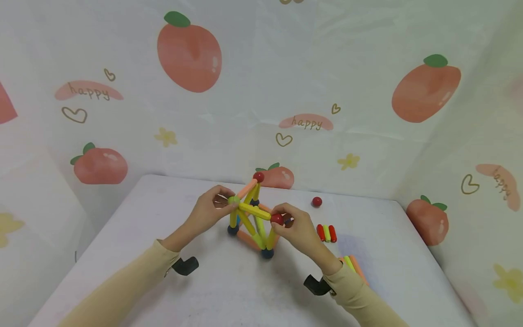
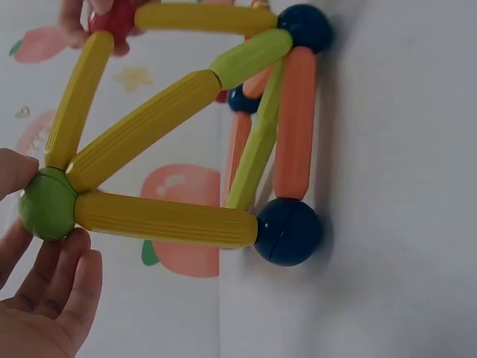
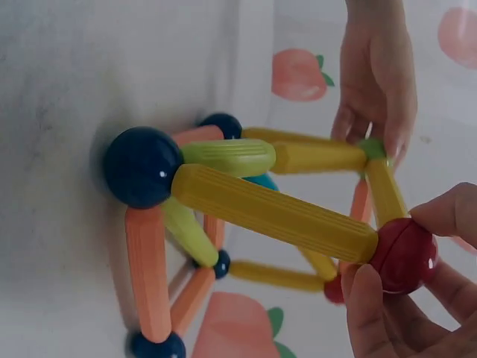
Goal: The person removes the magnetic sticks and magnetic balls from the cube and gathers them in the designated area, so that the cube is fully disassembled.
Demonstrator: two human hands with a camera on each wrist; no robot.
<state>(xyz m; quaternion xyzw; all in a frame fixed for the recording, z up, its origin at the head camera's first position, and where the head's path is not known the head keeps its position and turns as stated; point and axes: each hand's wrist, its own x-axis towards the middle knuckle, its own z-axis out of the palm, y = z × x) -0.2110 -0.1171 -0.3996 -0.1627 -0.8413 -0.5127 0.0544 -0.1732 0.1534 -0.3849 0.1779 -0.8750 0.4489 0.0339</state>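
Note:
A frame of magnetic building sticks and balls stands on the white table. Dark blue balls [image 1: 267, 253] sit at its base, joined by orange sticks [image 3: 147, 272]. My left hand [image 1: 209, 208] pinches the green ball [image 2: 48, 203] at an upper corner. At another upper corner, my right hand [image 1: 300, 230] grips a red ball [image 3: 406, 255] between thumb and fingers. A yellow stick [image 1: 254, 211] spans these two balls. Further yellow sticks [image 2: 165, 218] slope down to the base. One more red ball [image 1: 259, 177] tops the far corner, touched by neither hand.
A loose red ball [image 1: 317, 201] lies behind the right hand. Short red and yellow-green sticks [image 1: 327, 233] lie side by side to the right. Longer orange and yellow-green sticks [image 1: 356, 268] are partly hidden by the right forearm. A printed cloth [image 1: 245, 91] hangs behind the table.

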